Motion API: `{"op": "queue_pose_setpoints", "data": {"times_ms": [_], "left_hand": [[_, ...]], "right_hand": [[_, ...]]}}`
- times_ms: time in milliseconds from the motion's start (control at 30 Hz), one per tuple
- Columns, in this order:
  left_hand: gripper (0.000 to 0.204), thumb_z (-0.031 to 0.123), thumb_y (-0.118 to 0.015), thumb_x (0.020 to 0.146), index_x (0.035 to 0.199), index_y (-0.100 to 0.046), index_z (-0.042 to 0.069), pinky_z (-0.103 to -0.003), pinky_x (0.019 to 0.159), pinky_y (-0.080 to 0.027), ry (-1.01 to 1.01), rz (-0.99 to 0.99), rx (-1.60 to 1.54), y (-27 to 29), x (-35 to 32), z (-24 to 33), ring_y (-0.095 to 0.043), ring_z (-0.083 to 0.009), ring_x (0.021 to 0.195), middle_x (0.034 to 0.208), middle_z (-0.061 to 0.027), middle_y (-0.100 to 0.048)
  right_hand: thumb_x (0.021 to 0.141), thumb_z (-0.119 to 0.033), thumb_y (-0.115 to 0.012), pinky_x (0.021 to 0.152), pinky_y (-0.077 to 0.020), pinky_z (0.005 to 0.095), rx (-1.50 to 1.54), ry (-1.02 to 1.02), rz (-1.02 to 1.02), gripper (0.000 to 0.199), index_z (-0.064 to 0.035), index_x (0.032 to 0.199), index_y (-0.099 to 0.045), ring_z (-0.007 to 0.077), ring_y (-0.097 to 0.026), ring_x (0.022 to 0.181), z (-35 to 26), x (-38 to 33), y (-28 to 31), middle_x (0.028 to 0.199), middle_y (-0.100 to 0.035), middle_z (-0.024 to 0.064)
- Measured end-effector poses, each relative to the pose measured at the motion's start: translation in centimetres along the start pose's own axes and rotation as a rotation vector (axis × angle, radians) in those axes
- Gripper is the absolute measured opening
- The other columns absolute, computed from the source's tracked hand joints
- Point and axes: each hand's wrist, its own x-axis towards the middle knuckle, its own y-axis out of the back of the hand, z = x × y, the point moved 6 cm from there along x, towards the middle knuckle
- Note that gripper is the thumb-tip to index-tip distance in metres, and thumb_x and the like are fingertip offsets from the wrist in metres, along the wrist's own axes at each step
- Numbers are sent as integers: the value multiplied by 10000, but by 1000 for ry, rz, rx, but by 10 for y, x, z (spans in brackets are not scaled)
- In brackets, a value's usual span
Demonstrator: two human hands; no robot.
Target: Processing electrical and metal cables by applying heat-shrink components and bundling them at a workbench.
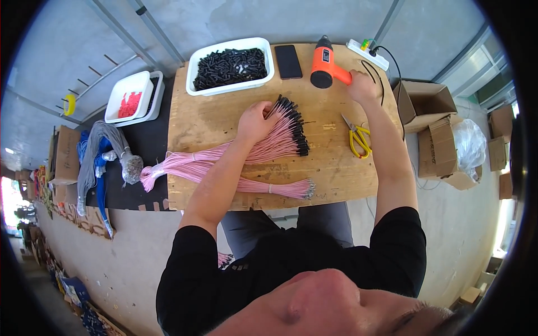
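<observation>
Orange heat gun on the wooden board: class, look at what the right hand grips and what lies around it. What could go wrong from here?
1. The right hand grips the heat gun beside a black phone; hot air might harm it.
2. The left hand presses the pink wires with black sleeves; fingers could get burned if the nozzle swings there.
3. The black cord trails near the yellow scissors; it may snag.

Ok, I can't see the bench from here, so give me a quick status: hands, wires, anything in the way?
Left hand pressing down fanned pink wires with black-sleeved ends. Right hand gripping orange heat gun. Yellow scissors lying apart from the wires, not blocking.
</observation>
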Motion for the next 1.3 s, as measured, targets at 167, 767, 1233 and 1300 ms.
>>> {"op": "queue_pose_setpoints", "data": {"times_ms": [167, 767, 1233, 1300], "left_hand": [[503, 368, -816, 904, 1255, -705, 24, -428, 927, -583, -14, -39, -34, 10, -21, -4, -739, -314, 1011, 1130, -147, -765], [678, 327, -838, 886, 1452, -582, 56, -479, 1180, -442, -175, 100, 263, 26, -129, 33, -529, -406, 1401, 1522, -183, -555], [354, 141, -785, 901, 1236, -715, 51, -457, 1018, -536, 27, 55, -249, 0, -164, 56, -666, -372, 1206, 1248, -163, -725], [336, 137, -781, 900, 1219, -719, 53, -454, 1001, -542, 96, 46, -326, -3, -163, 53, -670, -371, 1187, 1236, -157, -728]], "right_hand": [[862, -224, -711, 893, -590, 515, 151, 32, 161, 365, -129, 1214, -699, 367, -736, 1036, 15, -20, 54, 1069, -766, 156], [959, -132, -755, 701, -478, 247, 934, 496, -270, 407, 4, 1329, -653, 81, -556, 725, -7, -221, 261, 903, -614, -14], [916, -263, -725, 839, -515, 310, 1226, 364, -657, 820, 80, 1582, -392, 183, -658, 906, 8, -290, 201, 1135, -671, 103], [948, -269, -712, 835, -516, 305, 1318, 381, -640, 798, 88, 1585, -390, 182, -663, 886, 4, -296, 198, 1143, -671, 108]]}}
